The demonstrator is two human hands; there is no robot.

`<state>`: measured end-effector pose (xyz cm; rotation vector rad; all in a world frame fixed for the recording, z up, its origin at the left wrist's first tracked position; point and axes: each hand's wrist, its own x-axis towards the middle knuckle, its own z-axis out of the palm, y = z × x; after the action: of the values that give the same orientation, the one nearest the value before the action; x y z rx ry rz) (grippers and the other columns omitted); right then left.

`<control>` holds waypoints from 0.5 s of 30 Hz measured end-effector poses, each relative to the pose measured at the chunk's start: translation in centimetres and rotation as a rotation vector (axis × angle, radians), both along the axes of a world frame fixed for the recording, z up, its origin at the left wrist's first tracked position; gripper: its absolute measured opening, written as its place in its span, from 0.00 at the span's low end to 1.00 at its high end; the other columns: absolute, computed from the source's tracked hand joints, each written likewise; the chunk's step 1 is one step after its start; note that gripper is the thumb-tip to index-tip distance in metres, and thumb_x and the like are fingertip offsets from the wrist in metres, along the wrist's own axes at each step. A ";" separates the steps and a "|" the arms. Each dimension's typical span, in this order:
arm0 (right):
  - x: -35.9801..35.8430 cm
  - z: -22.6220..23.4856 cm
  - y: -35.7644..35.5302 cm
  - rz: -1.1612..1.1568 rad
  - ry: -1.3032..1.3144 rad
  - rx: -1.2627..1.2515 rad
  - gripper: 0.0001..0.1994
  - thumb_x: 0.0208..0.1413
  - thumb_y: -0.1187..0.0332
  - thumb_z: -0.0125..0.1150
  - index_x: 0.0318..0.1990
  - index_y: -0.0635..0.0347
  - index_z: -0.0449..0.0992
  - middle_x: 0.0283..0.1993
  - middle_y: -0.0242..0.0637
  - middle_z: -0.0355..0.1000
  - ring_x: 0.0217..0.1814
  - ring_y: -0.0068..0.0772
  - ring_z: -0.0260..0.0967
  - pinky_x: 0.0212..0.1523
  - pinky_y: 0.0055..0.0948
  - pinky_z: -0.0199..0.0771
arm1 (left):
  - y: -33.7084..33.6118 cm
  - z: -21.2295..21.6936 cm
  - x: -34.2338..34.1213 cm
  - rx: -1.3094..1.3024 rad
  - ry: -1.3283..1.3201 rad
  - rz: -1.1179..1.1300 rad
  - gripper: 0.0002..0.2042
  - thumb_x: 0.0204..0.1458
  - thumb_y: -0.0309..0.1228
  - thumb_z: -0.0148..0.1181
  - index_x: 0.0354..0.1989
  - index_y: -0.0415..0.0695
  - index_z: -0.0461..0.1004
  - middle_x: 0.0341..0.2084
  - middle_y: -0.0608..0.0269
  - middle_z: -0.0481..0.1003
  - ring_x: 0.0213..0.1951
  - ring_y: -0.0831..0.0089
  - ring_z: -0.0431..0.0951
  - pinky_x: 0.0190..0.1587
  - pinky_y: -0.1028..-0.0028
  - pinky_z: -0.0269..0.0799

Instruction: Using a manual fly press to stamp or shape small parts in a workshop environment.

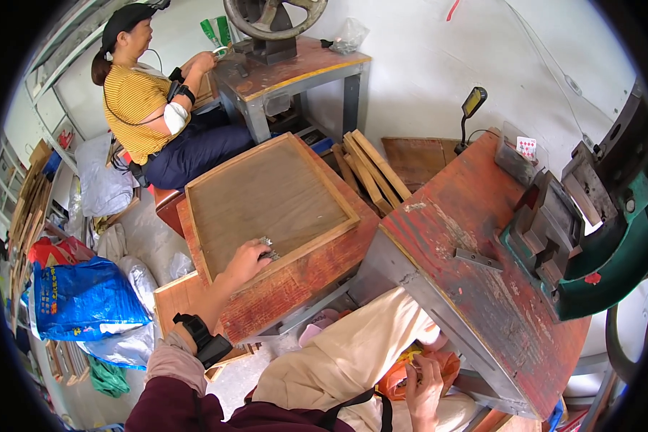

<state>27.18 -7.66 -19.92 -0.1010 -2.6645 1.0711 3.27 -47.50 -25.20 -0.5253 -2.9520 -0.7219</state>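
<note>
The left hand [246, 262] touches small metal pieces [269, 254] in 1 wood-rimmed tray [266, 194] (a co-worker [138, 108] sits beyond).

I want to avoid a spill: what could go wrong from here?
The small silvery metal pieces at the left hand might scatter over the low rim of the shallow brown wooden tray, since they lie near its edge. The right hand, close to the crumpled orange plastic bag, could snag it.

A tray [266, 180] lies on a table [295, 302], left of the bench [511, 324] bearing the machine [590, 295]
</note>
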 end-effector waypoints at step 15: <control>0.1 0.6 -0.5 -0.014 -0.031 -0.030 0.08 0.52 0.77 0.57 0.41 0.68 0.72 0.37 0.48 0.70 0.33 0.44 0.71 0.33 0.32 0.74 | 0.6 -0.2 0.0 -0.096 0.112 -0.015 0.08 0.46 0.27 0.60 0.34 0.37 0.76 0.32 0.48 0.74 0.38 0.51 0.73 0.41 0.60 0.71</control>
<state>27.29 -8.21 -19.36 -0.1436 -2.6718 1.1136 3.30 -46.95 -25.44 -0.5755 -2.8922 -0.5345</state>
